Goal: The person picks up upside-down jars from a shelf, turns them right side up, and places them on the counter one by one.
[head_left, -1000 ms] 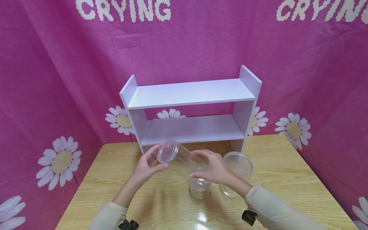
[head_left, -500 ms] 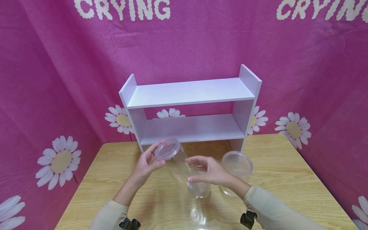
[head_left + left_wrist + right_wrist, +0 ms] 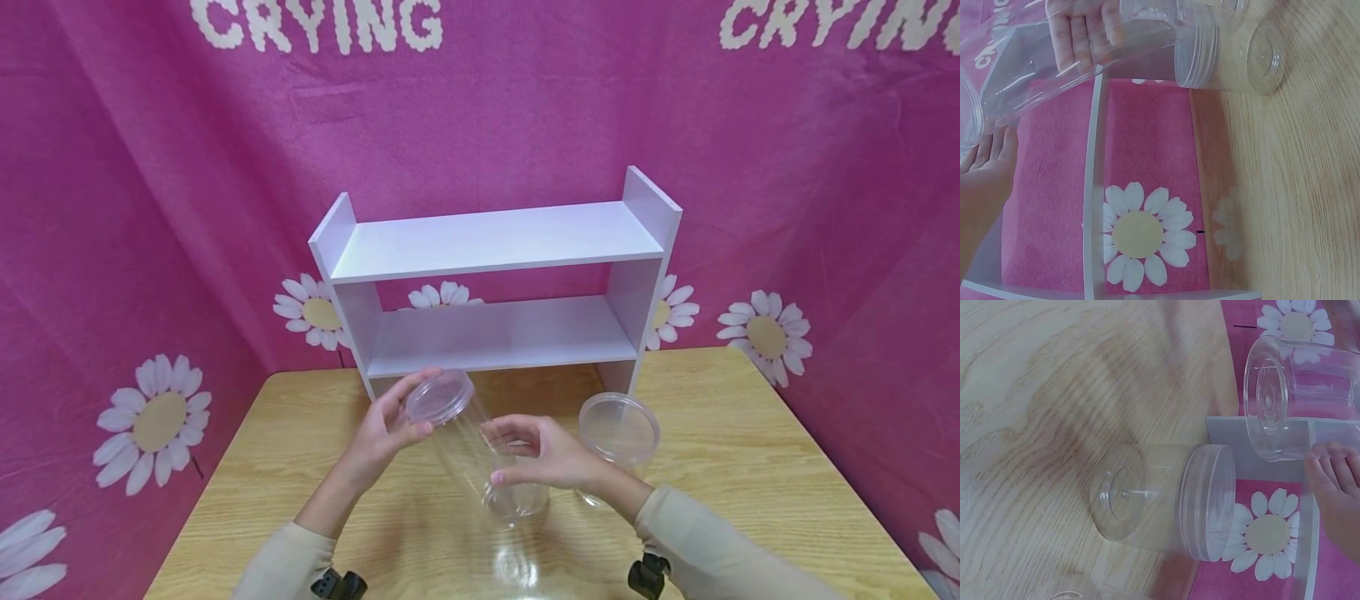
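Observation:
A tall clear plastic jar [image 3: 461, 450] is held tilted above the table, its lidded end up and to the left. My left hand [image 3: 384, 432] grips it by the lid [image 3: 441, 397], thumb in front. Lower down, my right hand [image 3: 551, 454] holds the body between thumb and fingers. In the right wrist view the jar's round base [image 3: 1266, 400] shows clear of the wood. A short lidded clear jar [image 3: 1160, 497] stands on the table; in the head view the right hand and tall jar overlap it. Another clear jar [image 3: 618, 429] stands beyond the right wrist.
Behind the hands stands a white two-tier shelf [image 3: 495, 242] on the wooden table [image 3: 720, 467]. A pink curtain [image 3: 495, 125] with daisies closes off the back and sides. Both wrists wear a black device [image 3: 648, 575].
The tall jar has swung from a flatter slant to a steeper one, its base dropping toward me. My right hand has moved slightly down with it, while the left stays by the lid.

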`<state>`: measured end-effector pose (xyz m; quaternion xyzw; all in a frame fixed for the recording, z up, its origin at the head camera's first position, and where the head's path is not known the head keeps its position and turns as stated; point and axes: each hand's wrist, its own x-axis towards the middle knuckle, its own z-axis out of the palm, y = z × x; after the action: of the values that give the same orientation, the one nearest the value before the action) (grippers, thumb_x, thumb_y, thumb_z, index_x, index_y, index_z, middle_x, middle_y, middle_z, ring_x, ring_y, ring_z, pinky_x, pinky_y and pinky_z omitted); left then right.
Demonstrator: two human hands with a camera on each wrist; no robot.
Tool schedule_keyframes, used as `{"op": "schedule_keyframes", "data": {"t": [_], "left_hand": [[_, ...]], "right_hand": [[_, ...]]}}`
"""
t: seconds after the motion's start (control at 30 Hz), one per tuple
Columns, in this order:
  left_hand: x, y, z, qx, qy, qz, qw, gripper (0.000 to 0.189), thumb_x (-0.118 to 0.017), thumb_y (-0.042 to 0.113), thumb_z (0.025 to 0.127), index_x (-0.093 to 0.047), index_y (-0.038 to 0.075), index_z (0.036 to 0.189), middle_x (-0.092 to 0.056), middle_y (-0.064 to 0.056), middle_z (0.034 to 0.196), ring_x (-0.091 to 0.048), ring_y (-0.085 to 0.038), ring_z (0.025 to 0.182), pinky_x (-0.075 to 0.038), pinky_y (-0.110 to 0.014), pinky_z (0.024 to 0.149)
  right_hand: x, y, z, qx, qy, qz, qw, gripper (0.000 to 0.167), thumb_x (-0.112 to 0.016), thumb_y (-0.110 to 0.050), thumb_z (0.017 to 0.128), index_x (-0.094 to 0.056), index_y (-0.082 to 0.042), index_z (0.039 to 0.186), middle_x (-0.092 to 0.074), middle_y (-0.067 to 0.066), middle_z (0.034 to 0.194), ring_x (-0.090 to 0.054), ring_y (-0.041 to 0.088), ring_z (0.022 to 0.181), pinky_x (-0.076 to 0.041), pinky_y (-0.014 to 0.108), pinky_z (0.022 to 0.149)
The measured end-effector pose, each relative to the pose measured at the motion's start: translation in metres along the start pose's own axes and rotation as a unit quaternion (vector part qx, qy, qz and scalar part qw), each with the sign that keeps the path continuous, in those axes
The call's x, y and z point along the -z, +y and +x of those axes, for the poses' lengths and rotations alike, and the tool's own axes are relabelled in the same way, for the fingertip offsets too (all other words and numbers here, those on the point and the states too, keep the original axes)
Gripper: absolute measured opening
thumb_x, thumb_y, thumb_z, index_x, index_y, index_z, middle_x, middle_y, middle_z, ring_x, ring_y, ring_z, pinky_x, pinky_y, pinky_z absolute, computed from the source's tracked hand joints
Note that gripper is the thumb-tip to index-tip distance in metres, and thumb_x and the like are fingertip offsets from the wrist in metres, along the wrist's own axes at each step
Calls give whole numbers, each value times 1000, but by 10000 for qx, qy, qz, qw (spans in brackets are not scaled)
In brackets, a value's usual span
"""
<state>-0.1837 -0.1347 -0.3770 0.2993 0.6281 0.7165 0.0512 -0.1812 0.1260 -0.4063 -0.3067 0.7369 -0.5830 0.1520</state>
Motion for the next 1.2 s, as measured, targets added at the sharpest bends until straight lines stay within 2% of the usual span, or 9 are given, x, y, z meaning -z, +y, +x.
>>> {"op": "schedule_keyframes", "data": {"t": [0.2, 0.3, 0.43, 0.5, 0.7, 0.8, 1.0, 1.07, 1.2], "left_hand": [[-3, 1, -1, 76, 172, 185, 9997, 69, -72, 6, 82, -36, -14, 137, -55, 9, 127, -56, -4, 114, -49, -17, 97], [-4, 2, -1, -75, 277, 251, 9993, 70, -73, 3, 80, -35, -18, 135, -57, 11, 125, -56, -2, 114, -49, -16, 97], [-3, 4, -1, -269, 516, 699, 9959, 70, -76, 2, 77, -39, -17, 134, -58, 13, 125, -55, 1, 115, -47, -14, 99], [-3, 4, -2, -225, 611, 1003, 9928, 70, -77, 1, 75, -42, -13, 134, -58, 7, 128, -54, 3, 116, -46, -13, 100], [-3, 1, -5, -49, 618, 1572, 9856, 67, -77, -3, 73, -46, -6, 133, -52, -25, 134, -52, 5, 115, -45, -11, 99], [-2, -1, -5, 17, 678, 1671, 9836, 67, -77, -4, 73, -46, -5, 133, -52, -27, 133, -51, 5, 114, -44, -11, 99], [0, -4, -7, 133, 764, 1820, 9802, 68, -78, -2, 73, -47, -2, 133, -53, -24, 134, -50, 6, 116, -40, -9, 102], [1, -6, -7, 178, 769, 1866, 9793, 68, -79, -1, 73, -47, -1, 133, -53, -24, 135, -49, 8, 117, -39, -8, 103], [3, -10, -8, 237, 786, 1943, 9775, 69, -79, 0, 72, -47, -1, 133, -53, -23, 136, -48, 10, 118, -37, -7, 104]], "right_hand": [[0, 6, -2, 12, 19, -53, 10000, 62, -77, -14, 80, -50, 5, 132, -56, 24, 133, -53, 40, 124, -46, 38, 106], [2, 8, -3, 47, 75, -52, 9999, 62, -77, -13, 80, -50, 4, 132, -57, 23, 132, -53, 42, 123, -45, 40, 107], [10, 7, -6, 105, 164, -135, 9997, 61, -77, -13, 80, -50, 6, 132, -59, 24, 128, -54, 44, 120, -46, 40, 106], [17, 6, -9, 134, 203, -261, 9994, 60, -76, -13, 81, -50, 7, 131, -60, 25, 127, -56, 43, 119, -47, 40, 104], [38, -1, -17, 138, 476, -458, 9977, 54, -75, -12, 82, -53, 5, 128, -62, 24, 124, -64, 16, 111, -51, 36, 100], [49, -5, -23, 86, 703, -530, 9961, 52, -75, -11, 82, -55, 4, 127, -63, 24, 122, -64, 2, 104, -53, 29, 97], [72, -14, -36, 35, 1062, -733, 9916, 48, -73, -10, 84, -55, 6, 125, -63, 24, 120, -64, 0, 101, -54, 21, 92], [79, -16, -41, 27, 1168, -774, 9901, 46, -72, -9, 84, -55, 6, 125, -65, 20, 119, -65, 0, 101, -54, 18, 91], [93, -20, -49, 28, 1333, -893, 9870, 45, -70, -9, 86, -55, 6, 125, -68, -3, 114, -65, -2, 100, -52, 13, 89]]}}
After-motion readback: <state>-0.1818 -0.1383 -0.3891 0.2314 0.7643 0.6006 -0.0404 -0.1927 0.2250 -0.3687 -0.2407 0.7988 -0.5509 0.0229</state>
